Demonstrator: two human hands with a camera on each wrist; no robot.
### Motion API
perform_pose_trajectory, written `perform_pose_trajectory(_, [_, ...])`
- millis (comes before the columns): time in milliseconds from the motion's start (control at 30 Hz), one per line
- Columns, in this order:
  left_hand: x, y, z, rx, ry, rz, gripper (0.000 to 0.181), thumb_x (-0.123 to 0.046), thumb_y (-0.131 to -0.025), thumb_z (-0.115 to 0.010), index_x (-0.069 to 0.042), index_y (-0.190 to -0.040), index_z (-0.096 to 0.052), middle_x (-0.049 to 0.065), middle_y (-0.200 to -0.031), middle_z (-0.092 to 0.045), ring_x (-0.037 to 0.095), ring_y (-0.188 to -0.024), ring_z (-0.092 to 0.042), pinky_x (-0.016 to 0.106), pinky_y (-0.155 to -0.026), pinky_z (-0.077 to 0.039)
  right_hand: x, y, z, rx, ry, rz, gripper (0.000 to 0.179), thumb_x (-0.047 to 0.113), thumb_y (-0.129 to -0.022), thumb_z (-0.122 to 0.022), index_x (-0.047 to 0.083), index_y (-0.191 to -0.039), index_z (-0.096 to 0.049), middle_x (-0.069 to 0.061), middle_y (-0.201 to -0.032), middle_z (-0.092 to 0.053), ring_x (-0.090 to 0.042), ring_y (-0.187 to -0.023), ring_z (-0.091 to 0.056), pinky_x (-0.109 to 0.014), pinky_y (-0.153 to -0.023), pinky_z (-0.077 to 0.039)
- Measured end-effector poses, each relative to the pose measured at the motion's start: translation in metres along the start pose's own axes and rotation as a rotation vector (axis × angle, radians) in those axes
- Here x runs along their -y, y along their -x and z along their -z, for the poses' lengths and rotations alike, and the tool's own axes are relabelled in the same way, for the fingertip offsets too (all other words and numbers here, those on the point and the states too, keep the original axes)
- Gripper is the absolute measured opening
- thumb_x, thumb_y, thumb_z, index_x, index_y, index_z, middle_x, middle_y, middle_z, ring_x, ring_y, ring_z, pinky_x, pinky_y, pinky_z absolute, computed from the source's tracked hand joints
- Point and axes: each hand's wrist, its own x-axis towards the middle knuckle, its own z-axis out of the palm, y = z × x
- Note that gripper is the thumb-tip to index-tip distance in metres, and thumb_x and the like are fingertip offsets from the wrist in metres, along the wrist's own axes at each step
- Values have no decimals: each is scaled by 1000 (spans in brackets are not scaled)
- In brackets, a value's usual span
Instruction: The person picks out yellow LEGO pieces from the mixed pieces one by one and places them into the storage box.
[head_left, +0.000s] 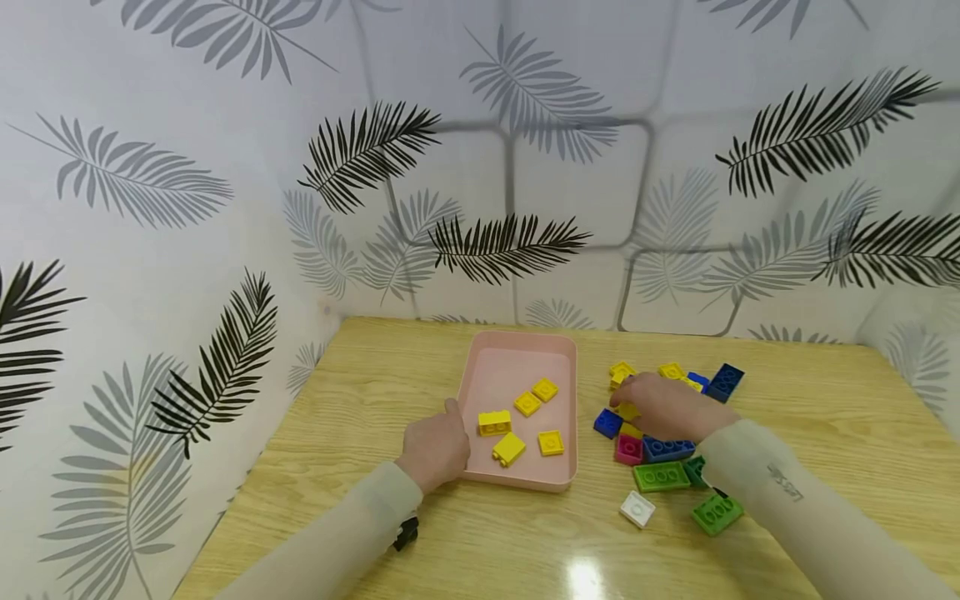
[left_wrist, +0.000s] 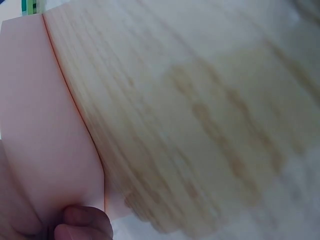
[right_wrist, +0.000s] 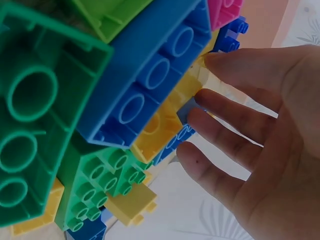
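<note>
My left hand [head_left: 437,448] grips the left wall of a pink tray [head_left: 517,482]. In the left wrist view its curled fingertips [left_wrist: 84,222] lie at the tray's edge. Several yellow bricks, one of them a two-stud brick [head_left: 494,422], lie inside the tray. Over the loose bricks to the right is my right hand [head_left: 671,406]. In the right wrist view, thumb and forefinger pinch a yellow brick [right_wrist: 191,82], partly hidden and blurred. Near that hand lie a small blue brick [head_left: 607,422], a magenta brick [head_left: 629,449] and a long blue brick [head_left: 669,451].
Nearer me on the wooden table [head_left: 517,542] are a white brick [head_left: 637,509], a light green brick [head_left: 662,477] and a green brick [head_left: 717,513]. A dark blue brick [head_left: 725,382] stands behind the right hand. A leaf-patterned curtain [head_left: 480,183] borders the table's back.
</note>
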Motion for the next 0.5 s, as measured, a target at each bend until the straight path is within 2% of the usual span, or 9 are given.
perform_pose_trajectory(233, [1,0,0,-3,7,-10,59,-28,-99,-58,5,-144,-40,2,-53,-50,13,-41,-45,29,-40,-39,0,-5,-6,41,13,-36,37,3,-88,-73,12,-124,-71,-11,-126,-68,-34,-120,-61,-52,-99,-50])
perform_pose_trajectory(500, [2,0,-1,4,29,-1,57,-28,-99,-58,5,-143,-40,3,-55,-51,14,-43,-47,30,-40,-40,3,-7,-4,19,4,-7,34,-3,-84,-73,12,-115,-75,-11,-122,-69,-32,-115,-64,-49,-95,-53])
